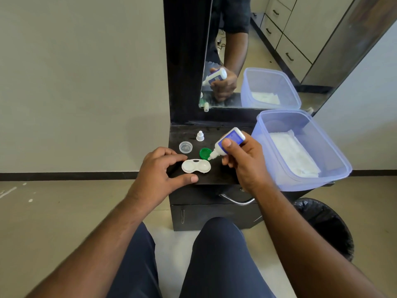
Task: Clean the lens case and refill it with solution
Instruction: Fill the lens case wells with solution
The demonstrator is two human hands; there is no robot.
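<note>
A white two-well lens case (196, 166) lies uncapped on the black counter (217, 175). My left hand (163, 171) steadies its left end between fingers and thumb. My right hand (242, 160) grips a white and blue solution bottle (227, 143), tilted with its nozzle pointing down just above the case's right well. A green case cap (205, 153) and a clear case cap (185, 147) lie behind the case. The bottle's white cap (200, 136) stands farther back.
A translucent blue plastic tub (335, 155) holding white tissue stands at the counter's right. A mirror (279, 50) rises behind. Below are a drawer with a metal handle (236, 200), a black-lined bin (326, 224) on the right, and my knees.
</note>
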